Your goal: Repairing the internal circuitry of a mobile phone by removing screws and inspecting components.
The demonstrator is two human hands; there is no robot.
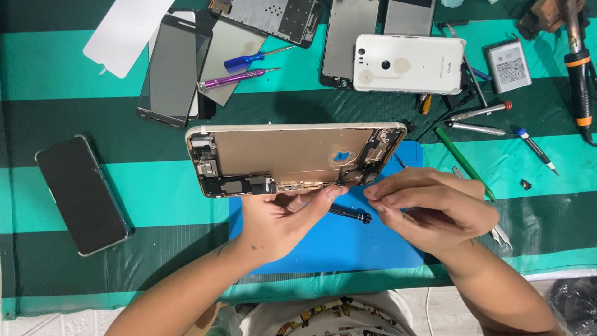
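A gold phone rear housing (286,152) lies open side up, tilted over the blue work mat (348,249). My left hand (280,221) holds it from below, thumb pressed on its near edge. My right hand (429,208) is beside it with fingertips pinched together near the housing's right corner; whether a small part sits between them I cannot tell. A dark screwdriver (351,214) lies on the mat between my hands.
A black phone (81,193) lies at the left. At the back are a dark screen panel (171,68), a white phone back cover (407,62), blue (255,59) and purple (239,78) screwdrivers, metal frames and a battery (509,65). Several tools (479,127) lie at the right.
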